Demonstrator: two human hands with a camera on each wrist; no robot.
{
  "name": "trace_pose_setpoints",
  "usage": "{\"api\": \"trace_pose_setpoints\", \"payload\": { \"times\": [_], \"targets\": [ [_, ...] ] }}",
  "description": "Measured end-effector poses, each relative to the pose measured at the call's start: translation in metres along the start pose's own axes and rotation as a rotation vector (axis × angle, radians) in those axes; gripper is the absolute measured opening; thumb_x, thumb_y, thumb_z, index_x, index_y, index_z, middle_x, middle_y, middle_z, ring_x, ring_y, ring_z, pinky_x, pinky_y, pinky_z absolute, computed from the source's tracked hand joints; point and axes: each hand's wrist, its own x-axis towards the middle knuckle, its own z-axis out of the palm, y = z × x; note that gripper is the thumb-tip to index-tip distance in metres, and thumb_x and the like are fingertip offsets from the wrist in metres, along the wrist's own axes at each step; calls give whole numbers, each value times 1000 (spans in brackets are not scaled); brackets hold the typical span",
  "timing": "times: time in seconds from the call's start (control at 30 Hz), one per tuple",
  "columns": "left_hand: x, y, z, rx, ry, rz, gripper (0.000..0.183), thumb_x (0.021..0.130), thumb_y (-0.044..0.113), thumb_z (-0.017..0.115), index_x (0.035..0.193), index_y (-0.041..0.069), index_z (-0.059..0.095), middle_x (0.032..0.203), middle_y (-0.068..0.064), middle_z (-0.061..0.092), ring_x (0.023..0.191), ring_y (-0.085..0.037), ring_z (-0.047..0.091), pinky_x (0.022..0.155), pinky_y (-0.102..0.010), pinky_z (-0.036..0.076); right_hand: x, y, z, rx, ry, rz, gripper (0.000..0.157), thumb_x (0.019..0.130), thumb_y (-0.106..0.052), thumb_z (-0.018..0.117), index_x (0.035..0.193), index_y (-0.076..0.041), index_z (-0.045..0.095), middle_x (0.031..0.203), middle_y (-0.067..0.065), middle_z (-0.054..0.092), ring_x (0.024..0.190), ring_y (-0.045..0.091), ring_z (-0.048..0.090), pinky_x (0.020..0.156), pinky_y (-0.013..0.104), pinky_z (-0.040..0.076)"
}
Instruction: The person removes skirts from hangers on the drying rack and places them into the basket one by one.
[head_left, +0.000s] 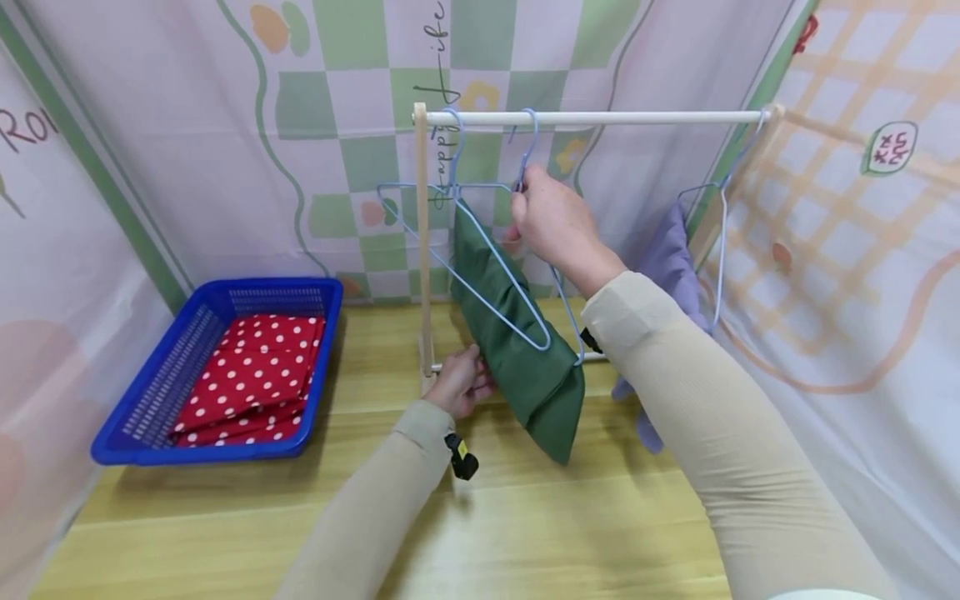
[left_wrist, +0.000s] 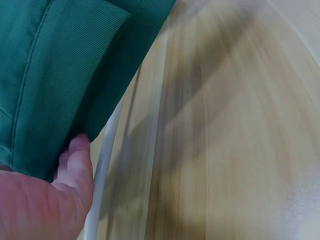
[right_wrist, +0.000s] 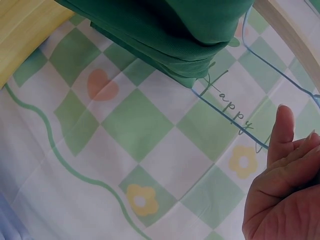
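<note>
A folded green garment (head_left: 517,350) with stitched seams hangs over a light-blue wire hanger (head_left: 567,312). My right hand (head_left: 558,218) pinches this hanger at its neck, just under the hook, which is at the white rail (head_left: 637,118). Low on the garment's left side, my left hand (head_left: 459,383) has its fingers at the edge; in the left wrist view the green cloth (left_wrist: 60,85) runs in between thumb and fingers. A second blue hanger (head_left: 480,308), with no cloth on it, hangs nearer the rack's left post and overlaps the garment.
The rack's wooden left post (head_left: 423,250) stands close to my left hand. A purple garment (head_left: 671,250) hangs on another hanger at the right end. To the left, a blue plastic basket (head_left: 217,457) holds a folded red polka-dot cloth (head_left: 258,375). Printed curtains surround the wooden table (head_left: 225,533).
</note>
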Motion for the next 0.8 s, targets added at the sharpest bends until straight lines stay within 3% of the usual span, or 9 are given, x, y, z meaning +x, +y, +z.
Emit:
{"api": "trace_pose_setpoints", "payload": {
  "times": [0.13,0.23,0.37,0.43,0.53,0.6,0.67,0.8],
  "targets": [
    [1,1,-1,-27,19,-3,26,106,30,33,109,10,49,75,-2,62,76,-16,65,74,-35,53,0,0,0,-6,2,-4,24,103,-30,30,110,-14,45,81,-7,68,81,20,61,66,37,44],
    [2,3,-2,-59,44,14,27,106,31,33,95,12,48,58,3,46,57,-10,55,60,-29,50,1,0,0,-16,4,-5,24,103,-30,29,110,-14,45,81,-8,69,81,20,61,67,38,44],
    [4,5,-5,-108,115,49,29,105,32,37,83,14,43,52,7,32,44,-7,37,43,-22,35,1,-1,0,-23,-4,0,24,103,-30,29,111,-14,45,80,-8,68,80,20,61,66,38,44],
    [5,5,-5,-125,171,65,27,104,32,40,86,13,45,56,5,37,46,-7,38,41,-21,30,2,-1,0,-24,-9,7,24,103,-31,29,111,-14,45,80,-8,68,80,20,61,66,38,44],
    [8,6,-4,-171,238,98,24,102,34,44,105,10,49,80,1,53,65,-9,52,50,-20,41,2,-1,0,-24,-12,14,24,103,-31,29,111,-14,45,80,-9,68,80,20,61,66,38,44],
    [9,7,-3,-221,258,126,34,101,33,46,121,7,47,103,-4,58,88,-13,57,70,-22,49,2,-1,0,-22,-11,16,24,103,-31,29,110,-14,45,80,-9,69,80,20,61,66,38,44],
    [10,8,-3,-274,250,150,44,100,34,48,132,4,42,122,-6,55,108,-16,54,91,-25,47,2,0,0,-18,-10,14,24,103,-30,29,110,-14,44,80,-8,69,80,20,61,66,38,44],
    [9,10,-4,-303,208,161,52,100,40,49,137,5,41,131,-11,52,119,-23,51,103,-35,41,2,1,0,-13,-5,8,24,103,-30,29,110,-14,44,81,-8,69,80,20,61,65,37,44]
  ]
}}
